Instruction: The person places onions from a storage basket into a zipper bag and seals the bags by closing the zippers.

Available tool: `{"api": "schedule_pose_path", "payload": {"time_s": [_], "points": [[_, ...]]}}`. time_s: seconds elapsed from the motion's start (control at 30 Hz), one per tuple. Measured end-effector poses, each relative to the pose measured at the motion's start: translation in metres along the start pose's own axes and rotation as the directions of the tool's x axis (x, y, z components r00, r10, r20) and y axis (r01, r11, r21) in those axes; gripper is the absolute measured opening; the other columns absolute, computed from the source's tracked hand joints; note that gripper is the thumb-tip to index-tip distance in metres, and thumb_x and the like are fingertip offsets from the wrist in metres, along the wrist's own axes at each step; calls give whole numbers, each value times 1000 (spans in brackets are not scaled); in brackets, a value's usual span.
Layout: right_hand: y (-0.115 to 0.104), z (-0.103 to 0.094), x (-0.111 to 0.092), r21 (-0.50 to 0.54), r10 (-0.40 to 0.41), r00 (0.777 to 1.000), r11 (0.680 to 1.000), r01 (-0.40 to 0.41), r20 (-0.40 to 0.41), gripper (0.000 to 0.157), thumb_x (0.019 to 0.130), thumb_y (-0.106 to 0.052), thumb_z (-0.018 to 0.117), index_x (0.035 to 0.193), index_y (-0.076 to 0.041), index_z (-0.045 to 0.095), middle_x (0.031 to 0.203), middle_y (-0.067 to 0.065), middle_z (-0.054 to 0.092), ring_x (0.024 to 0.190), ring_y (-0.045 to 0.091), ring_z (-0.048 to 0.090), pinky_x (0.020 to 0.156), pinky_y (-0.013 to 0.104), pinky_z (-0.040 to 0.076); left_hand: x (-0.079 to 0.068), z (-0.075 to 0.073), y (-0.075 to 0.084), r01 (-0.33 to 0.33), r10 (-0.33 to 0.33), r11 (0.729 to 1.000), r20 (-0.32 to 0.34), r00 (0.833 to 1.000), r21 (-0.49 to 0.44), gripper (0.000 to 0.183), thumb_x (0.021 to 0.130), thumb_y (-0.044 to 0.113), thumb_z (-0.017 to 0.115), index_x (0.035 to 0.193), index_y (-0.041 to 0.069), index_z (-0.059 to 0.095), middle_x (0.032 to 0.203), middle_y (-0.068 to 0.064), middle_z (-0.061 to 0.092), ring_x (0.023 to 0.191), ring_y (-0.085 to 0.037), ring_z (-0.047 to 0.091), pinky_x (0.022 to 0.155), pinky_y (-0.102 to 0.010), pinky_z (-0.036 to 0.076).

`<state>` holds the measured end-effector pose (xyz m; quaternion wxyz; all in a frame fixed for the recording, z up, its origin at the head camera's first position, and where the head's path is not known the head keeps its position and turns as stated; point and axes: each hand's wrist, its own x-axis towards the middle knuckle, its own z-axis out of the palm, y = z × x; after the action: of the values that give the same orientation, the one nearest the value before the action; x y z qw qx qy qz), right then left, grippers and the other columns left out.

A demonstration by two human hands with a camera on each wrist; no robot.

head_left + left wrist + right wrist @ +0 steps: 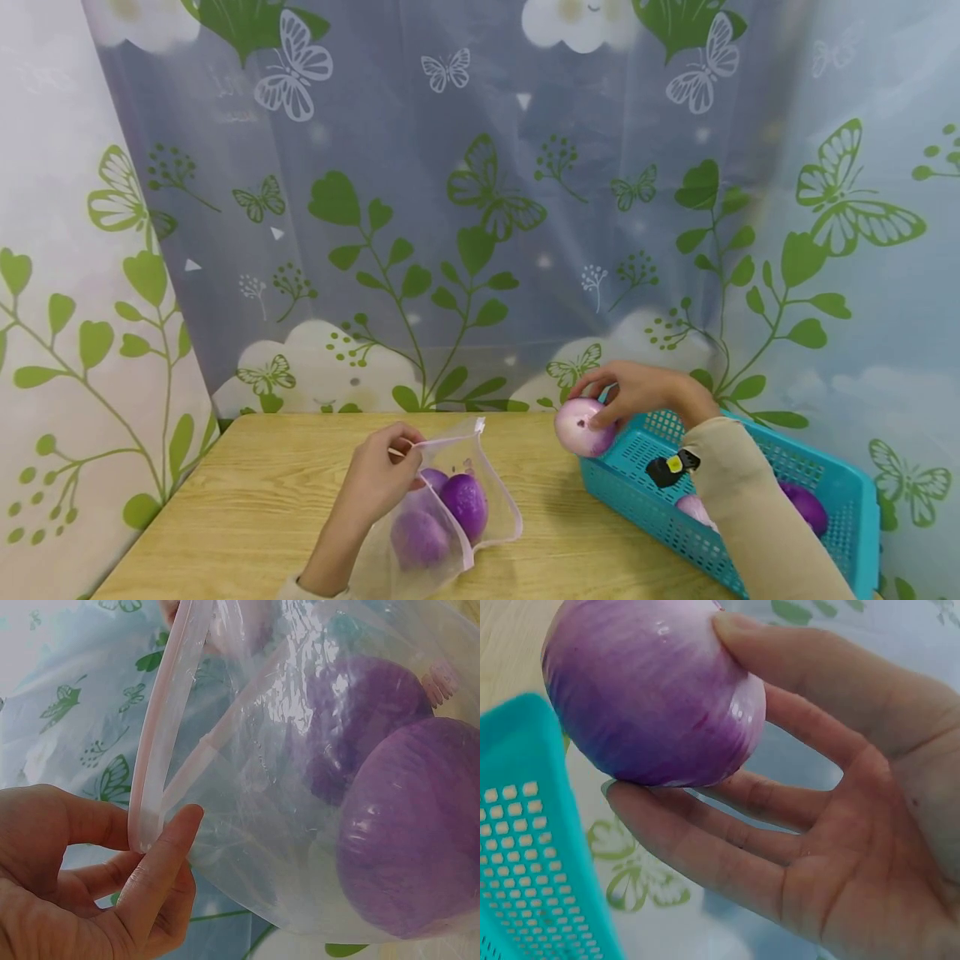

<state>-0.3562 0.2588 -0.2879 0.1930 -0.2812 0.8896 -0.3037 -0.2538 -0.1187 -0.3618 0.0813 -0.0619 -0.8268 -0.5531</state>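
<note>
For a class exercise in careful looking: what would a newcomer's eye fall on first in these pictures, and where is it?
Probably the bright turquoise basket, on the right of the wooden table. Next, perhaps, the purple-and-white onion gripped by the right hand at the basket's left end. Left of that, the left hand holds a clear bag containing purple rounded things.

Glare is streaking the clear, pink-edged plastic bag. Right of it, highlights are glinting on a round purple-white onion.
</note>
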Motion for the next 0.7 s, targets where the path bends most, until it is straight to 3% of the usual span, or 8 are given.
{"api": "schedule_pose_path", "payload": {"time_s": [0.3,0.7], "points": [[-26,12,10,-35,-114,993,993,115,22,49,90,-18,78,135,-8,64,130,19,62,105,26,71,80,36,67,0,-1,1,-6,6,1000,-5,1000,1,17,94,0,58,107,-1,69,98,-17,65,70,-19,68,64,-33,68],[-48,37,23,-87,-257,966,962,259,31,51,88,-20,78,135,-8,65,125,16,68,105,26,70,87,31,62,-1,-1,2,-3,3,1000,-7,1000,-17,17,94,0,58,107,-1,69,98,-17,65,72,-19,68,65,-35,68]]}}
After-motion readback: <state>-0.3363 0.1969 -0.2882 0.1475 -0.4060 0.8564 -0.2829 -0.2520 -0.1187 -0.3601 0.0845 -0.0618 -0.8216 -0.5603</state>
